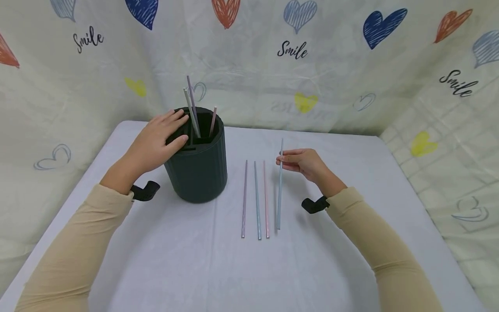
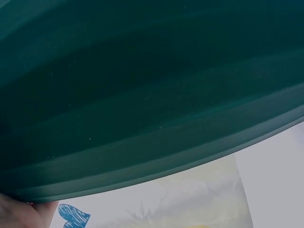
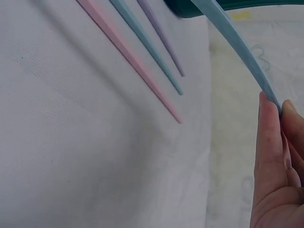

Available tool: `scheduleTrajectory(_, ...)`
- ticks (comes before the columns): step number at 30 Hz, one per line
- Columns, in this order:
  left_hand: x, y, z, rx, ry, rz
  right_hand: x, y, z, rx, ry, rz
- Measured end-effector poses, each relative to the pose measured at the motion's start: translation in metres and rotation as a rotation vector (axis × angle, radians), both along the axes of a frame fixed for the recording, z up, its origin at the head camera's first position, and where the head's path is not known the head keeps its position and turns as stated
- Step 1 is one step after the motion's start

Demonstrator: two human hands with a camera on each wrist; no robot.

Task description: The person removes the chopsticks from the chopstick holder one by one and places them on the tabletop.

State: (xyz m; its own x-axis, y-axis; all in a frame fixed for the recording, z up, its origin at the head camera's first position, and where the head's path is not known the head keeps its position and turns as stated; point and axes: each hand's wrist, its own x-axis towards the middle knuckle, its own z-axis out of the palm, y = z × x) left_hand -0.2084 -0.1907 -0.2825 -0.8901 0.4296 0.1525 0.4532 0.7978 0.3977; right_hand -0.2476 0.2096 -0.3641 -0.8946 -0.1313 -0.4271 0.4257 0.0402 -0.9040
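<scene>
**Slim light-blue stick (image 1: 280, 195) in a fingertip pinch**

At the left of the desk (image 1: 241, 277), the left hand (image 1: 157, 138) rests on the rim of a dark green divided holder (image 1: 196, 177), its grip spread wide, fingers laid across the top. The ribbed holder looks rigid and stable; its rim offers the surest hold. Inside it stand a silvery stick (image 1: 192, 112), a purple stick (image 1: 189, 86) and a shorter-looking pink stick (image 1: 213, 121).

To its right lie three loose sticks, side by side but apart: lilac (image 1: 244, 199), blue (image 1: 257, 199), then pink (image 1: 266, 199). Rightmost, the right hand (image 1: 306, 162) pinches the light-blue stick towards its far end, the grip narrowed onto it. It should be very light, fairly stiff, smooth enough to roll or swivel, and easily bent or creased; a gentle thumb-and-finger pinch suits it, nearer the middle for better balance.
</scene>
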Motion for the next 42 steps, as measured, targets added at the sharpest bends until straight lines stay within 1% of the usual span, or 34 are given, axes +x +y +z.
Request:
scheduleTrajectory(4,-0.001,0.000,0.001,0.001,-0.001,-0.001,-0.005,-0.001,-0.011,0.010,-0.029,0.018)
scheduleTrajectory(7,-0.001,0.001,0.001,-0.002,0.002,-0.001,-0.007,-0.003,-0.017,0.006,-0.050,0.014)
scheduleTrajectory(14,0.000,0.001,0.001,-0.011,0.000,0.002,-0.008,-0.006,-0.027,0.007,-0.092,0.026)
scheduleTrajectory(20,0.000,0.001,0.001,-0.003,-0.004,0.004,-0.011,-0.004,-0.038,0.025,-0.131,-0.004)
scheduleTrajectory(23,0.000,0.001,0.001,-0.003,-0.003,0.004,-0.012,-0.004,-0.046,0.054,-0.154,-0.013)
scheduleTrajectory(28,-0.001,0.001,0.001,-0.004,-0.001,-0.002,-0.010,-0.005,-0.055,0.083,-0.165,-0.021)
scheduleTrajectory(32,0.000,0.001,-0.002,-0.005,-0.004,-0.003,-0.006,-0.006,-0.060,0.151,-0.190,-0.038)
scheduleTrajectory(34,0.001,0.001,-0.003,-0.006,-0.007,-0.002,-0.006,-0.007,-0.062,0.189,-0.217,-0.046)
scheduleTrajectory(37,0.000,0.000,-0.003,-0.005,-0.006,0.007,-0.008,-0.009,-0.063,0.224,-0.234,-0.051)
scheduleTrajectory(42,-0.001,0.000,-0.002,0.003,0.003,0.008,-0.011,-0.011,-0.063,0.293,-0.226,-0.022)
